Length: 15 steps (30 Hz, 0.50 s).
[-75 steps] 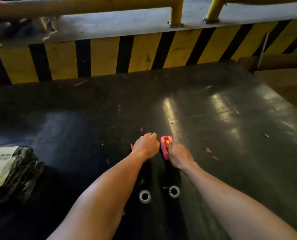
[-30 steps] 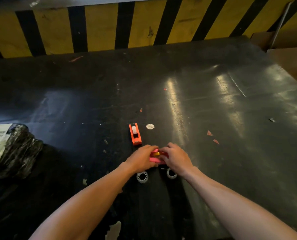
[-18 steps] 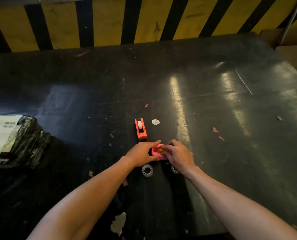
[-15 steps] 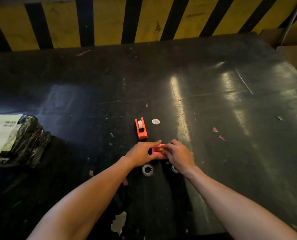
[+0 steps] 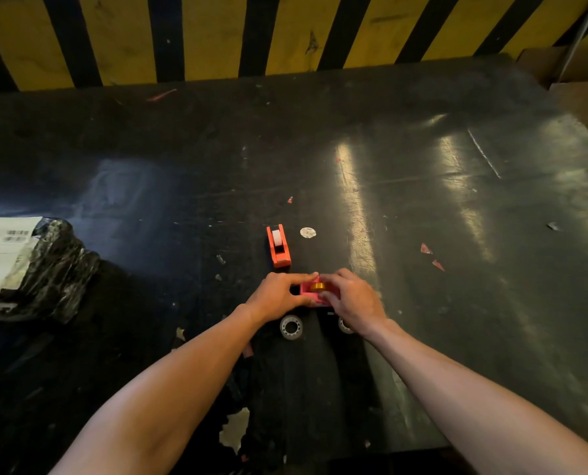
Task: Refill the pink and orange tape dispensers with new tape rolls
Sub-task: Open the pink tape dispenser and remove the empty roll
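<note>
Both hands hold the pink tape dispenser [image 5: 309,291] just above the black table [image 5: 422,200]. My left hand [image 5: 278,296] pinches its left end and my right hand [image 5: 350,299] grips its right side. A small yellow core [image 5: 317,286] sits in the dispenser's slot. The orange tape dispenser [image 5: 278,246], with a white roll in it, stands on the table just beyond my left hand. One clear tape roll [image 5: 290,326] lies flat below my left hand. A second clear tape roll [image 5: 344,326] is mostly hidden under my right wrist.
A black plastic-wrapped parcel with a white label [image 5: 28,265] lies at the left edge. A small white disc [image 5: 308,232] lies right of the orange dispenser. Red scraps [image 5: 429,255] dot the surface. A yellow-and-black striped barrier [image 5: 217,36] closes the far side.
My hands left the orange dispenser on the table and brought the pink dispenser nearer, above the two rolls. Over the last half second they have hardly moved.
</note>
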Available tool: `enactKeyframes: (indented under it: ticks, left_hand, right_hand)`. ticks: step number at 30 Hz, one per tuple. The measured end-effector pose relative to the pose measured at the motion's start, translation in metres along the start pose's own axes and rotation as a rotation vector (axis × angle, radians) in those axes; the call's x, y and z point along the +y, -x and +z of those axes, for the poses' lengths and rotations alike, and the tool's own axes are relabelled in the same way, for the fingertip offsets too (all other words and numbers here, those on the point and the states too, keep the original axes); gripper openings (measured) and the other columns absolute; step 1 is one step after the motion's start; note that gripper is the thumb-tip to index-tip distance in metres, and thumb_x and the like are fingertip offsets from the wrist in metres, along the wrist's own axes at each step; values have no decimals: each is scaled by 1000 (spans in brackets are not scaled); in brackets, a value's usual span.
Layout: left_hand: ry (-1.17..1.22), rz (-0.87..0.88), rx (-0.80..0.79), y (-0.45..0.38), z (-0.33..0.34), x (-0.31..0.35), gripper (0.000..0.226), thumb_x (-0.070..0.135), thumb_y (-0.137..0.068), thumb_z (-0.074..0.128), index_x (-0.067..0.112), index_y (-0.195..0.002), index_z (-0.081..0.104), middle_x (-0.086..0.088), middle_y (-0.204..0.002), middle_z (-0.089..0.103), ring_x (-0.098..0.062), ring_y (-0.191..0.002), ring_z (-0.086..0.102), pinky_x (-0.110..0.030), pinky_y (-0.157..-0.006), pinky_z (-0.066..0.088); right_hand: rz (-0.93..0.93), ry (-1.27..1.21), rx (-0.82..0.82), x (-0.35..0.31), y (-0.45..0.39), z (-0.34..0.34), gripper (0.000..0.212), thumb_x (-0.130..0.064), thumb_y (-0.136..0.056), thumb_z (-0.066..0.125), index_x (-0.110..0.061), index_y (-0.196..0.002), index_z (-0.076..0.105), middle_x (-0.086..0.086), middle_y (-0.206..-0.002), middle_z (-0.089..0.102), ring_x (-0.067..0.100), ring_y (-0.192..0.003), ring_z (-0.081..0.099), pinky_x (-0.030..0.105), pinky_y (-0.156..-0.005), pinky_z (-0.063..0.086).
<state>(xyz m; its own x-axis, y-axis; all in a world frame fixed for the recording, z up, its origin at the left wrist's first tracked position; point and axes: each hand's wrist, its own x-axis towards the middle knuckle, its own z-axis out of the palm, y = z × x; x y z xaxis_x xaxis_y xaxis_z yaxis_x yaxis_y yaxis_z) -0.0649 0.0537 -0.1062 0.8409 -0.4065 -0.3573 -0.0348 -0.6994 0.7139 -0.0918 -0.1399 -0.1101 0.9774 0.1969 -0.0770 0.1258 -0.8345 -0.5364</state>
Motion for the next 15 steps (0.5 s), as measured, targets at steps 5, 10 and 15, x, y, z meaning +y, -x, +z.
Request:
enactKeyframes:
  ticks: [5,10,15]
  left_hand:
    - [4,-22,18,0,2,-1,65,40,-82,78,35,-142,53,3,-138,64,-11,-125,58,-40,-111,45]
    - [9,-34,29,-1,4,-2,66,41,-80,79,36,-141,54,2,-134,66,-12,-122,61,-41,-109,47]
    - [-11,-41,15,-4,2,-2,67,40,-80,79,38,-142,53,0,-135,65,-14,-121,60,-37,-107,47]
  right_hand:
    - [24,41,28,-3,-3,-1,21,-29,-93,60,-20,-108,71,-1,-104,63,23,-93,63,31,-73,45]
    - [24,38,62,-2,-1,3,17,-26,-92,59,-20,-104,69,1,-103,69,26,-91,66,38,-75,53]
    - [107,-168,48,4,-3,-3,14,-27,-92,62,-23,-101,71,-3,-96,74,18,-87,67,33,-75,52]
